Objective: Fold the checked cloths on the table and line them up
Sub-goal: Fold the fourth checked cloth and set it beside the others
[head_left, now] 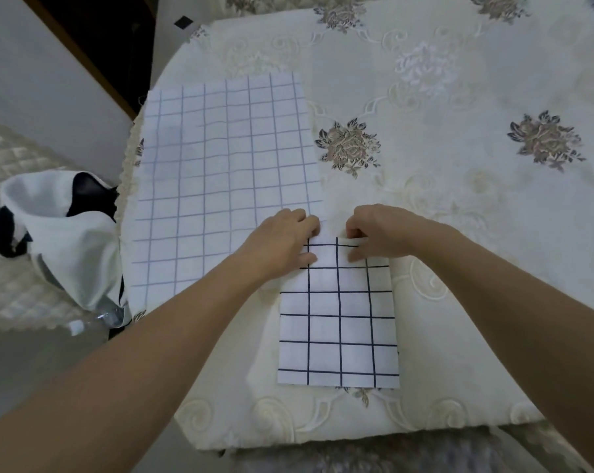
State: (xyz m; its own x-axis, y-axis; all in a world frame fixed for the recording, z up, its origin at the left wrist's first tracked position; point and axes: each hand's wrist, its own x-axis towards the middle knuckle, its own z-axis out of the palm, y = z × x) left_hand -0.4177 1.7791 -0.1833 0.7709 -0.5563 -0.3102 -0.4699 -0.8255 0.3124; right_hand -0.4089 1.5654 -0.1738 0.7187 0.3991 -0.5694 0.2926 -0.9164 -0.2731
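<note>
Two hands, fingers curled
Left hand (281, 240) and right hand (374, 233) pinch the dark-checked cloth (340, 319) at its far edge — pale-checked cloth (220, 165) just left.

Single head-worn view, looking steeply down, close over table (459, 216)

Home interior, domestic room. Desk (322, 426) wearing cream embroidered tablecloth (476, 206), floral motifs and scroll stitching showing all over. Quilted cream seat cushion (12, 233) sitting just beside desk at left, white-and-black fabric bag (59, 227) lying over it, clear plastic bottle (95, 319) poking out below bag. Brown wooden door frame (80, 52) running along pale wall (25, 83) behind. Fuzzy grey seat cover (374, 459) showing under near desk edge.
</note>
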